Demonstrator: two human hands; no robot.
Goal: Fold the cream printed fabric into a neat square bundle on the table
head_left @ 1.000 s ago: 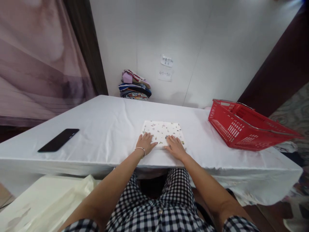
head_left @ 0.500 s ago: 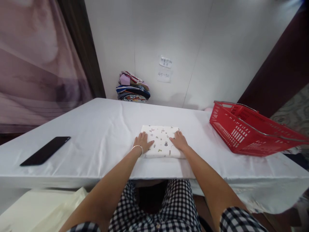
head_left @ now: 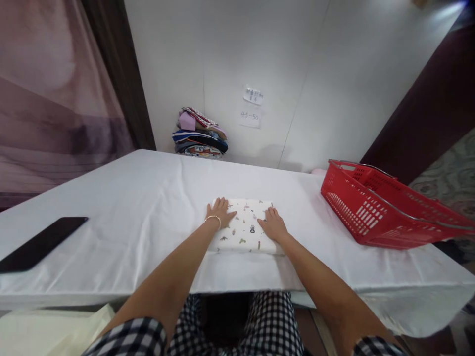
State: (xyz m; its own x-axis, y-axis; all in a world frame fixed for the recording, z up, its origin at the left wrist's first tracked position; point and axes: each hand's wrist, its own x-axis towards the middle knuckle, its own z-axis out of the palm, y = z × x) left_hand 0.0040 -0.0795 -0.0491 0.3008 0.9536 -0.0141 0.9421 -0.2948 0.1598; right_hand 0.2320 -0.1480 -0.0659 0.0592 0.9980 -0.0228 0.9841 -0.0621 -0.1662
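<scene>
In front of me a white folded cloth (head_left: 243,232) with small printed figures lies flat on the white-covered table (head_left: 148,198). My left hand (head_left: 221,212), with a bracelet at the wrist, rests on its upper left part, fingers spread. On its right side lies my right hand (head_left: 273,225), palm down with the fingers stretched out. Both hands press on the top surface and hold nothing between the fingers. Parts of the cloth's left and right edges are hidden under the hands.
A red plastic basket (head_left: 371,212) with metal handles stands at the right. Against the wall is a stack of folded clothes (head_left: 200,136). A black phone-like slab (head_left: 44,243) lies at the left. Paper notes (head_left: 250,117) hang on the wall.
My left hand has slid up toward the cloth's far left corner. My right hand stays on the right side. The whole view has shifted slightly.
</scene>
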